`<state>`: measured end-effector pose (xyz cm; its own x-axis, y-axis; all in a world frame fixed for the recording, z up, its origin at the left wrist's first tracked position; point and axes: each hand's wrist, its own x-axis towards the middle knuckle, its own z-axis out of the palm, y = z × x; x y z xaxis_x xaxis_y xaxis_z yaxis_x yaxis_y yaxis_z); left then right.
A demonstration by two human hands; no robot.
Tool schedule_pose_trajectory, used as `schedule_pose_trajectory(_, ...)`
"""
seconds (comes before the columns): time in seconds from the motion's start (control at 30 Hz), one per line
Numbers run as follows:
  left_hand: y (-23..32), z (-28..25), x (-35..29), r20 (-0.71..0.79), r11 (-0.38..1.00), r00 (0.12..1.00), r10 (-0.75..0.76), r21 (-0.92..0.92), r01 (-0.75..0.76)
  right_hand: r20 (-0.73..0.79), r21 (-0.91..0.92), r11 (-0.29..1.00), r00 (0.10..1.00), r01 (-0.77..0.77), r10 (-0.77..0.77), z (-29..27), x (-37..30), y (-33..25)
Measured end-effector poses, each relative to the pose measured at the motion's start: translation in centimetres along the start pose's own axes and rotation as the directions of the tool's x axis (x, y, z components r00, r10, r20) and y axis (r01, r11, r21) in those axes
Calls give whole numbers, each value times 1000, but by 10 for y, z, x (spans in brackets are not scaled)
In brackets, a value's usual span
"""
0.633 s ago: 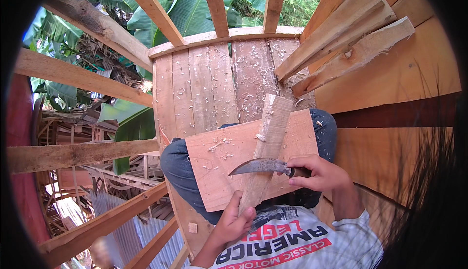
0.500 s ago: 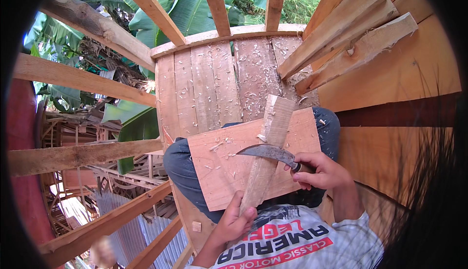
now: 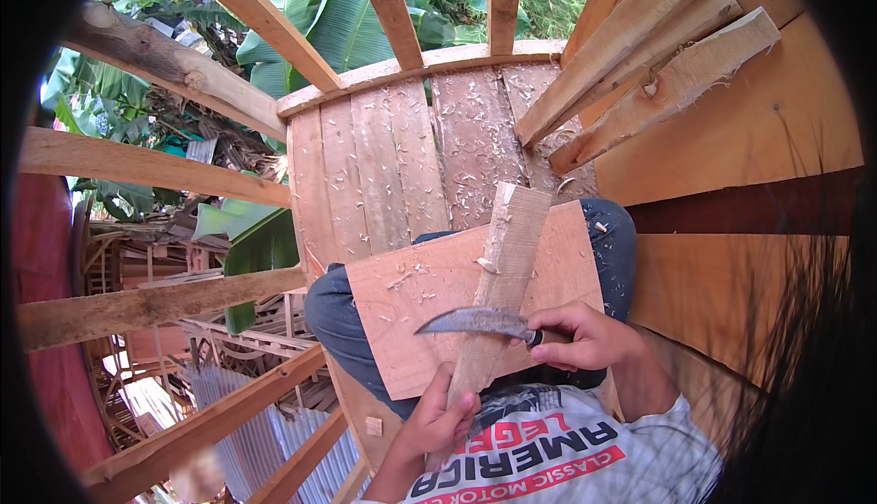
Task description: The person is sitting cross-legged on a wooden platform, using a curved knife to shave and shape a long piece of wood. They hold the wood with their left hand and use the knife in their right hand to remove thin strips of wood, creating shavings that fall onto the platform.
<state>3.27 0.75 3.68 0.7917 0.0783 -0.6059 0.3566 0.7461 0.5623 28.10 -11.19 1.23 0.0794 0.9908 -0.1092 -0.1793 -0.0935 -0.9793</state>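
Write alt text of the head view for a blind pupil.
A person's right hand holds a curved knife across a wooden strip, which the left hand grips. A board lies over folded legs; shavings dot it and the planks beyond.

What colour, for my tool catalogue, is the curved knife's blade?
Mottled grey; the blade shows best in the head view.

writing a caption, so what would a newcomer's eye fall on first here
Probably the curved knife in the right hand, its grey blade crossing over the wooden strip near the picture's middle. The left hand grips the strip's near end, above a pinkish board on the lap. Beyond, pale shavings litter the plank floor.
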Motion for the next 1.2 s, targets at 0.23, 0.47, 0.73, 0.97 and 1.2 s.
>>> schedule_pose_trajectory(0.23, -3, -5, -3, 5, 998, 1000, 12, -67, -12, 50, 173, 905, 921, -390, 387, -5, -2, -24)
schedule_pose_trajectory(0.47, -2, -6, -1, -56, 997, 998, 27, -66, -31, -253, 137, 949, 916, -284, 310, 1, 6, -21)
schedule_pose_trajectory(0.73, -4, -8, 0, -16, 994, 1000, -11, -105, 10, -719, -235, 967, 687, -96, -106, -3, 10, -7)
schedule_pose_trajectory(0.97, 4, -1, 5, -42, 997, 998, 47, -56, -49, 11, 141, 946, 956, -291, 293, -12, -7, -15)
schedule_pose_trajectory(1.2, -3, -6, 3, 27, 998, 998, 49, -26, -48, -42, 285, 911, 946, -298, 322, -4, -2, -14)
